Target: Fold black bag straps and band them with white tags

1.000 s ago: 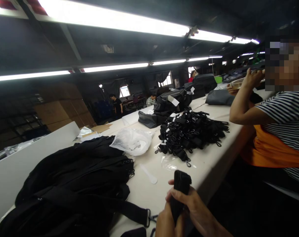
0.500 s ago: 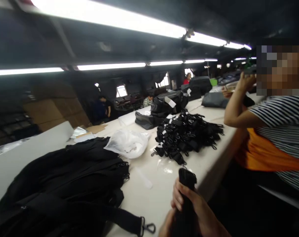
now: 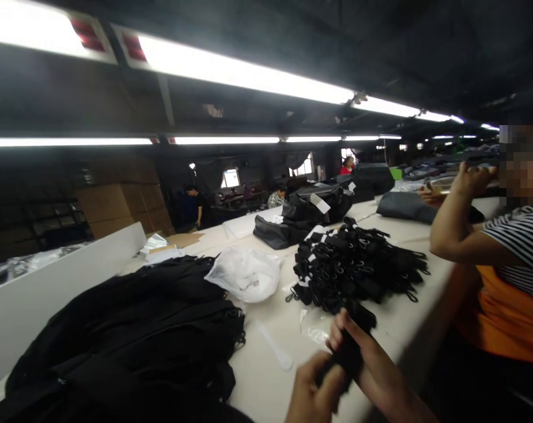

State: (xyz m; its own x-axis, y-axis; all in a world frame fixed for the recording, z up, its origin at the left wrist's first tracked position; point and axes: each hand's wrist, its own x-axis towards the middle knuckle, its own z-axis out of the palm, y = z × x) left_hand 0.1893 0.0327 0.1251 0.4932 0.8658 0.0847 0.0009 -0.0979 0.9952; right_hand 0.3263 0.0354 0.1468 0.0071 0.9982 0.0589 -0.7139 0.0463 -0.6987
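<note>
A long pale table (image 3: 266,370) is shown running toward 1 o'clock; a heap of black bags (image 3: 129,341) is spread at 8 o'clock; a pile of black clip straps (image 3: 358,273) is stacked at 12 o'clock from the hands, with a white plastic bag (image 3: 246,273) beside it; a black strap piece (image 3: 352,349) is wrapped by the curled fingers of the right hand (image 3: 376,370) and pinched at its lower end by the left hand (image 3: 312,390); held upright a second ago, it is now tilted toward the pile, and is judged to be mid-handling, not set down.
</note>
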